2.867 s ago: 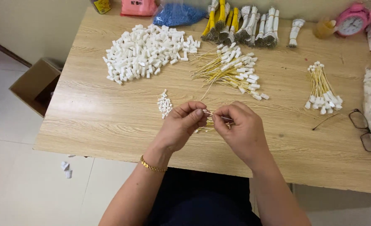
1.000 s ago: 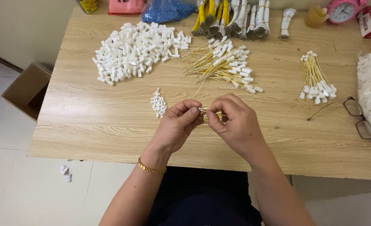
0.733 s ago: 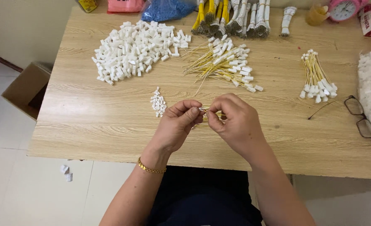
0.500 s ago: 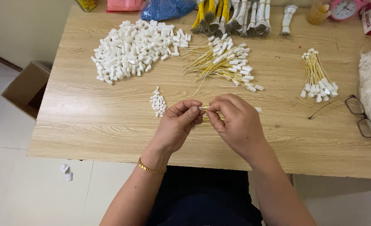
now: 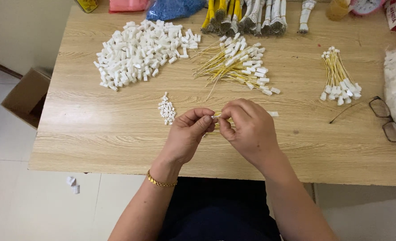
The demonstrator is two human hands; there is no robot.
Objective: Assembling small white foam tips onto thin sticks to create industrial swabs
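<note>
Near edge, both hands up over the wooden table (image 5: 95, 143): left hand (image 5: 186, 136) pinches a tiny white connector (image 5: 214, 117) at thumb & forefinger, right hand (image 5: 247, 129) curled round thin yellow wires (image 5: 217, 125), feeding an end in. To do it well, I'd say: keep wire straight w/ the socket, fingertips close to the join. Left of them a small cluster of connectors (image 5: 166, 109). Farther, wired pile (image 5: 240, 67) mid-table, big white housing heap (image 5: 140, 51) far left, finished bundle (image 5: 338, 78) & glasses (image 5: 385, 118) right
</note>
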